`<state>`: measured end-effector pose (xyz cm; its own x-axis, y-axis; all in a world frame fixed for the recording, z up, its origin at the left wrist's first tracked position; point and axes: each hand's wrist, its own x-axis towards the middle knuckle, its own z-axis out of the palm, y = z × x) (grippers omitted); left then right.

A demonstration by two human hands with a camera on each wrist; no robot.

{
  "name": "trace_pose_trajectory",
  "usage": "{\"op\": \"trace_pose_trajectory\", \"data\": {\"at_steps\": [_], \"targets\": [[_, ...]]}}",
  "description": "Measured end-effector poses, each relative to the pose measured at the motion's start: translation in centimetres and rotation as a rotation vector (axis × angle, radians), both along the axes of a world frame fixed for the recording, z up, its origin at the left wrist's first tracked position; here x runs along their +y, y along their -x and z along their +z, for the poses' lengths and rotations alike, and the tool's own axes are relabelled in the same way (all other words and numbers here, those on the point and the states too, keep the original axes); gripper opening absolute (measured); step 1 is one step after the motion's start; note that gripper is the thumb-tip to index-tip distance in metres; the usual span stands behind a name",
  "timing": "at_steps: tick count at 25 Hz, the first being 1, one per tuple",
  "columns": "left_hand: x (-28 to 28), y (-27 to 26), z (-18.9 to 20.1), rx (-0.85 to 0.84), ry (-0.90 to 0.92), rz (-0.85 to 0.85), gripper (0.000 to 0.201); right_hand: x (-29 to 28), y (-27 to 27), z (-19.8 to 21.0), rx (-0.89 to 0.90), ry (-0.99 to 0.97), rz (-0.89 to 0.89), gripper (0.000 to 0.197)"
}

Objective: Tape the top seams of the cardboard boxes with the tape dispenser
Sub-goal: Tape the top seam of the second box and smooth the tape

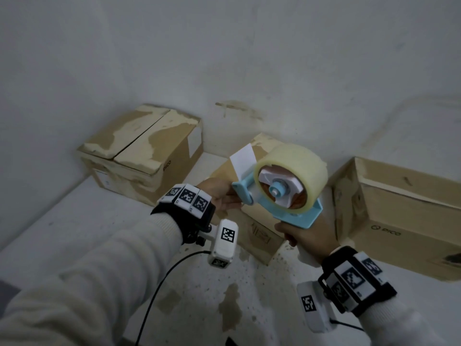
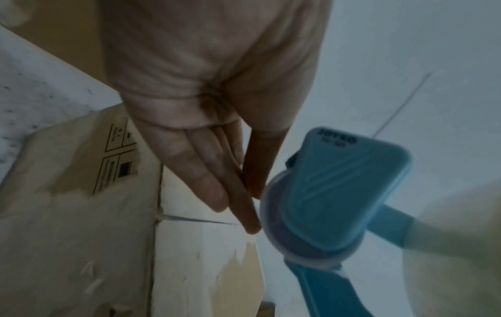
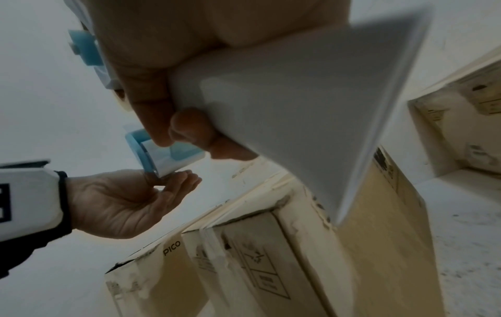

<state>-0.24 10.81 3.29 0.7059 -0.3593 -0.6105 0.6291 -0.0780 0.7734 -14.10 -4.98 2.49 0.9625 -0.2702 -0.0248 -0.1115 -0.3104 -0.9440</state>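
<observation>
A blue tape dispenser [image 1: 289, 196] with a thick roll of clear tape [image 1: 296, 168] hangs in the air over the middle cardboard box [image 1: 257, 236]. My right hand [image 1: 301, 236] grips its handle from below, fingers curled round the pale grip [image 3: 298, 107]. My left hand [image 1: 222, 196] is at the dispenser's front end [image 2: 339, 193]. Its thumb and straight fingers [image 2: 230, 193] close together there in a pinch, palm up in the right wrist view [image 3: 173, 178]. The clear tape between them is too faint to make out. The box's top seam [image 2: 157, 236] runs below.
A second box [image 1: 139, 148] with torn, peeled flaps stands at the back left against the white wall. A third box [image 1: 404, 216] lies at the right. All rest on a stained white surface [image 1: 224, 295]. A black cable [image 1: 162, 283] trails from my left wrist.
</observation>
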Motion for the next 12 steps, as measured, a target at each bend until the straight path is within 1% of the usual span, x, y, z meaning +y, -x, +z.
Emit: {"op": "trace_pose_trajectory", "data": {"at_steps": [2, 4, 6, 7, 10, 12], "targets": [[0.2, -0.5, 0.1, -0.049, -0.034, 0.018, 0.017, 0.3, -0.4, 0.1, 0.009, 0.024, 0.032, 0.025], [0.9, -1.1, 0.4, -0.123, -0.056, 0.041, 0.011, 0.4, -0.6, 0.0, 0.015, 0.001, 0.047, 0.020], [2.6, -2.4, 0.7, -0.224, -0.081, 0.069, 0.005, -0.1, -0.5, -0.2, 0.023, -0.009, 0.041, 0.023], [3.9, -3.3, 0.6, -0.281, -0.090, 0.102, 0.007, -0.5, -0.4, -0.3, 0.034, -0.001, 0.042, 0.025], [7.5, -5.9, -0.5, -0.390, -0.137, 0.236, 0.011, -1.6, -0.1, -1.2, 0.073, -0.024, 0.026, 0.022], [8.3, -6.6, -1.8, -0.404, -0.212, 0.235, 0.007, -1.8, -0.4, -2.1, 0.102, -0.034, 0.022, 0.023]]}}
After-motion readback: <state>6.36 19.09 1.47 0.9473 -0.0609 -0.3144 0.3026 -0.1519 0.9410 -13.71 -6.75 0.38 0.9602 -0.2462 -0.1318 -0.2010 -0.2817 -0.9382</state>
